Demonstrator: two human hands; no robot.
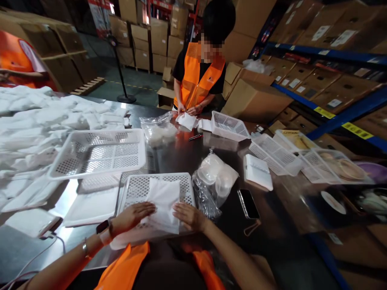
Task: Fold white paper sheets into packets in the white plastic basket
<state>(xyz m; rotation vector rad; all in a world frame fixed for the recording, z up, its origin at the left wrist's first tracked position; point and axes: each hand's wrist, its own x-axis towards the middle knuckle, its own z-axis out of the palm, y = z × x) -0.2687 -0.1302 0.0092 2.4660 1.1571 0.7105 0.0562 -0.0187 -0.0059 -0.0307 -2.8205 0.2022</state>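
Note:
A flat white packet [165,197] lies on an upturned white perforated basket [137,183] directly in front of me. Its material, paper or thin foam, I cannot make out. My left hand [136,215] reaches in from the left, with its outstretched fingertips resting on the packet's left edge. On the opposite edge rest the fingers of my right hand [189,216], also stretched out and fairly flat. Close to the right of the basket sits a clear plastic bag [216,173] of translucent round cups. The undersides of my fingers are hidden.
Heaped white packets [36,121] cover the table's left side, beside an open white basket [99,151]. To the right lie a phone [248,204], a white stack [258,172] and more baskets [276,155]. Across the table, a co-worker in an orange vest [196,76] handles a white packet.

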